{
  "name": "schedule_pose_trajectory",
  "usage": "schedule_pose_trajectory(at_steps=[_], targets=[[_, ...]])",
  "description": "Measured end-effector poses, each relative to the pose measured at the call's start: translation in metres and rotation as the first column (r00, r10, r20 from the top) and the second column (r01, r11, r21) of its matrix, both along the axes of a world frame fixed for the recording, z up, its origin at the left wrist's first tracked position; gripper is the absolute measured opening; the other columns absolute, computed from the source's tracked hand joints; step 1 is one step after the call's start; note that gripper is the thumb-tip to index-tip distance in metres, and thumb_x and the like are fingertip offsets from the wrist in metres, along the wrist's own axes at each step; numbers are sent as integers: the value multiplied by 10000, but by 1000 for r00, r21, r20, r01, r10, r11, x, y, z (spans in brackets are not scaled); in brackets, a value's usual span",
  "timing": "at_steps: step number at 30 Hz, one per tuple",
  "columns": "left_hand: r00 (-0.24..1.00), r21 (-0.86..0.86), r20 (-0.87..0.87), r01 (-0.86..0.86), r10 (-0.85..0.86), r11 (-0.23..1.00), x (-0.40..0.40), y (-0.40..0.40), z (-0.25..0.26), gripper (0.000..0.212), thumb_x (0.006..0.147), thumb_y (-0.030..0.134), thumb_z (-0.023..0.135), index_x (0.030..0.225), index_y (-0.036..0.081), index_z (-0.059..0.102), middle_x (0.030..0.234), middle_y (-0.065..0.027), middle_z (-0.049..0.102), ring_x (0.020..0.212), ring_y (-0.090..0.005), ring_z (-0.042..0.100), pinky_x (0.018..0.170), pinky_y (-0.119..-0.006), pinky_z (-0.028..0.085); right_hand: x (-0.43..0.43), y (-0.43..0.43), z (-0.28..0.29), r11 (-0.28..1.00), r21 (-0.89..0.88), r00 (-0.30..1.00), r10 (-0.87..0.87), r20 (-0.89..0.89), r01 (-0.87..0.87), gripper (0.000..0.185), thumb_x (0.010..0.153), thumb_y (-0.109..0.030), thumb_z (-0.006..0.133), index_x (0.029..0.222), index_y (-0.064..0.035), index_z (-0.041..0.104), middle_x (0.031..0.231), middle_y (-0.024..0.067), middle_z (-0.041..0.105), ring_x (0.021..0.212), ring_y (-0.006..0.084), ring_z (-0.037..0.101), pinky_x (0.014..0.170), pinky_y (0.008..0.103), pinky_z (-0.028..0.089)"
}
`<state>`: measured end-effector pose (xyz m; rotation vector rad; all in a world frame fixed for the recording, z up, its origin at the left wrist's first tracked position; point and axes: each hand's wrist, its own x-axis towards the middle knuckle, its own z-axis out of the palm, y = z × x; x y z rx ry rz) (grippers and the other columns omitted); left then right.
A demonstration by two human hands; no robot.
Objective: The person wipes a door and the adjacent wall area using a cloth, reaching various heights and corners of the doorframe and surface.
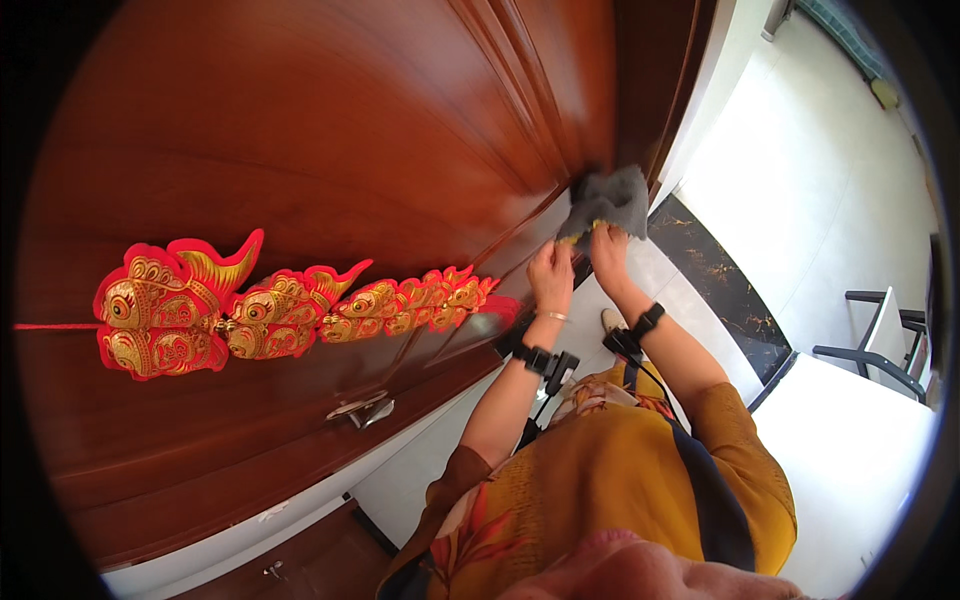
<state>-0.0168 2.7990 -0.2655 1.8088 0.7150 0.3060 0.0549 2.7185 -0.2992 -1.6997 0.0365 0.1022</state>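
Observation:
A grey cloth (pixel 609 196) with yellow edging hangs spread between my two hands, in front of the glossy reddish-brown wooden door (pixel 315 135), near its edge by the frame. My left hand (pixel 551 276) pinches the cloth's edge at one corner. Just beside it, my right hand (pixel 609 253) grips the same edge. Part of the cloth looks blurred, and I cannot tell whether it touches the door. On the door's face hangs a string of red and gold fish ornaments (pixel 277 311), to the left of my hands.
A metal door handle (pixel 364 409) sticks out below the ornaments. Dark marble flooring (pixel 720 289) crosses the doorway between pale tiles. At the right stands a chair with dark arms (pixel 874 364). Another brown door (pixel 307 559) with a handle is at the bottom left.

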Motion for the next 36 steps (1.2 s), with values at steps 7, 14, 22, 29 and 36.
schedule_pose_trajectory(at_steps=[7,14,22,29,36], targets=[[842,-566,191,-325,504,758,-37,28,-47,226,1028,273,527,939,67,551,862,-61,648,821,-172,654,789,-302,538,-30,69,-18,567,-784,834,539,121,-253,152,763,-164,635,809,-57,733,782,179,697,750,360,693,678,481,536],[633,-695,289,-378,719,612,-126,74,-90,36,962,118,586,938,116,559,908,-60,646,827,-187,614,777,-322,540,-129,101,-11,492,-419,612,759,-223,-763,217,788,-213,613,945,-105,716,975,166,680,1031,340,615,1010,486,399],[673,-879,-46,-378,738,291,-130,92,-89,394,975,373,474,1135,62,655,1209,-92,666,1110,-277,617,992,-424,484,-156,132,-84,905,269,942,335,30,-331,332,857,8,547,1181,-21,484,1029,136,639,1060,323,576,955,423,441],[740,-969,-102,-227,665,103,-33,67,-138,197,945,138,485,828,20,590,845,-119,667,829,-295,654,886,-467,547,-43,77,-166,735,663,902,184,-392,138,370,847,39,507,1189,-103,521,1031,51,620,950,235,606,807,376,528],[695,-963,-245,-95,676,-252,-40,85,-259,75,917,56,526,942,24,589,913,-126,664,882,-305,669,889,-476,559,-2,58,-204,855,494,965,238,-109,-155,454,948,-20,545,1377,-91,412,1256,24,548,1108,168,549,914,303,486]])
